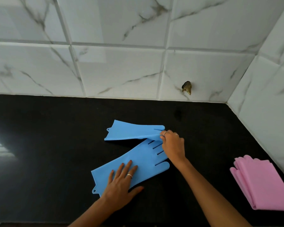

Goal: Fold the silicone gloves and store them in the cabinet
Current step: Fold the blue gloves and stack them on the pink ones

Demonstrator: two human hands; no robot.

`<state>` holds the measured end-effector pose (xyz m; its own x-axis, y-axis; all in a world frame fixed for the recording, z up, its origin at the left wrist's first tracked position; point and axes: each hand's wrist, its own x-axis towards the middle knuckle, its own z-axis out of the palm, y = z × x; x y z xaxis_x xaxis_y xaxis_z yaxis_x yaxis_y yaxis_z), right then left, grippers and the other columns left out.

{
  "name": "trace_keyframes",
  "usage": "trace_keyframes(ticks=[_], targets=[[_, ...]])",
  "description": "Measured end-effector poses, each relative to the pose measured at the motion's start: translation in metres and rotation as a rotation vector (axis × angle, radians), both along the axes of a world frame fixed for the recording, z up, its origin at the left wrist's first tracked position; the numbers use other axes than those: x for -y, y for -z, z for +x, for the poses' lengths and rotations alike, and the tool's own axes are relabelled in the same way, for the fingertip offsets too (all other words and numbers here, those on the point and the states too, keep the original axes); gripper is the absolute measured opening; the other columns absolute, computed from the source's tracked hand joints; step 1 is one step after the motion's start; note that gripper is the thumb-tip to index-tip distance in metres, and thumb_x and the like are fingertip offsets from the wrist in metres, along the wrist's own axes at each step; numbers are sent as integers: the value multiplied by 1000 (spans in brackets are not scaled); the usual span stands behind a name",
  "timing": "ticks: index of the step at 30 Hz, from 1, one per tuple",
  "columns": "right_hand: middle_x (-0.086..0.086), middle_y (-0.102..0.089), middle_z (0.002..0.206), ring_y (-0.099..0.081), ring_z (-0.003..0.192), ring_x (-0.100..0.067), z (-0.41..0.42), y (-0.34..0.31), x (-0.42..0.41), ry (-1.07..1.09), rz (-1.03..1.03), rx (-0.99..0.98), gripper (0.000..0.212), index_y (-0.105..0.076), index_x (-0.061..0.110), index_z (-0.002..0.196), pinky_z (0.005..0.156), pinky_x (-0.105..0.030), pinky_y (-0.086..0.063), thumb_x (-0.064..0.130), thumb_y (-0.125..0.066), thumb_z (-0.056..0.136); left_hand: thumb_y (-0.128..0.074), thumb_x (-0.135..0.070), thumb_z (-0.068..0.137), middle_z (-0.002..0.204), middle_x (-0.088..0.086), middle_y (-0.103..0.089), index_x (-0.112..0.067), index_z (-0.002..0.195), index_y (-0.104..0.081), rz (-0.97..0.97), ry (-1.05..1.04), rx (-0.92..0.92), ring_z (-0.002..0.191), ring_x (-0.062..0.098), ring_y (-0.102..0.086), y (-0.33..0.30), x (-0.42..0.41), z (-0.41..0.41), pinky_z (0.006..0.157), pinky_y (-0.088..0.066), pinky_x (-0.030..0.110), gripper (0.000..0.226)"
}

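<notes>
Two blue silicone gloves lie on the black counter. The near blue glove lies flat and slanted, its fingers pointing right. My left hand rests flat on its cuff end with fingers spread. The far blue glove lies behind it, cuff to the left, its finger end lifted slightly. My right hand pinches that finger end between thumb and fingers. Folded pink gloves sit stacked at the right edge of the counter. No cabinet is in view.
White marble-pattern tiles form the back wall and the right side wall, which meet at a corner. A small dark chipped hole marks the back wall just above the counter. A bright glare shows on the counter's left side.
</notes>
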<state>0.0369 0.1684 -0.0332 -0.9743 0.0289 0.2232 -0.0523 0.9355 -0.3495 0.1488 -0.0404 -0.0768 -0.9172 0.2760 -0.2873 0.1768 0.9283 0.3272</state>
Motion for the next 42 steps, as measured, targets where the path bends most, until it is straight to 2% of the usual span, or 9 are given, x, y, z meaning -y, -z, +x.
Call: trace_keyframes(ticks=[8,12,14,16,20,24,29,34,42], targets=[[-3,-63,106,-57,96,-21,-7,-73,-15,-83,51,-263,28,-61,20,116,83,-36,-44,9,-51,92,-56,-64,79,161,1,11,-28,150,7,218,-118,-343,147,22,10,-65,-36,-65,117,0,47,102],[-5,-59,111,-50,109,-25,4,-110,-22,-180,91,-280,31,-62,22,115,95,-42,-36,7,-54,90,-73,-48,75,154,7,-29,-17,148,-22,476,-31,-365,142,23,-27,-123,-74,-106,114,-30,38,94],[-4,-58,112,-47,111,-24,12,-128,-26,-232,133,-289,30,-62,23,114,97,-42,-31,9,-55,89,-76,-31,77,114,2,-62,-12,125,-51,561,23,-308,103,13,-61,-145,-91,-117,83,-47,10,57],[-2,-57,114,-46,113,-23,19,-142,-31,-233,221,-319,30,-62,25,116,99,-42,-28,14,-57,88,-70,-19,82,73,-7,-58,-13,89,-61,617,24,-305,61,1,-56,-159,-103,-124,55,-42,2,14],[-3,-58,122,-50,119,-24,34,-156,-58,-99,73,-535,32,-61,27,121,103,-49,-33,34,-56,90,-61,-21,90,50,-6,-43,-20,58,-47,810,-11,-240,39,1,-41,-178,-124,-125,43,-31,12,36],[4,-45,138,-39,131,-11,54,-141,-82,43,-479,-617,54,-41,20,138,109,-30,-31,41,-54,90,-64,-35,89,83,17,-68,2,92,-65,1186,-87,59,76,28,-66,-189,-136,-106,71,-52,40,37],[4,-59,128,-57,119,-14,83,-110,-115,-20,-1231,-88,61,-45,23,134,94,-29,-52,42,-60,78,-63,-26,89,115,16,-69,-7,117,-64,1478,-48,387,105,33,-67,-183,-163,-75,87,-56,46,33],[-6,-66,119,-63,111,-20,102,-99,-142,-39,-1332,-95,52,-56,15,122,97,-41,-49,32,-68,74,-60,-18,91,122,13,-67,-10,125,-59,1606,-132,634,110,29,-65,-171,-183,-46,85,-57,41,35],[1,-68,114,-66,102,-16,127,-76,-185,-137,-1553,89,41,-56,23,120,74,-29,-56,29,-63,80,-64,-15,83,116,14,-70,-12,109,-72,1764,-185,893,105,29,-67,-157,-199,-16,86,-57,43,27]])
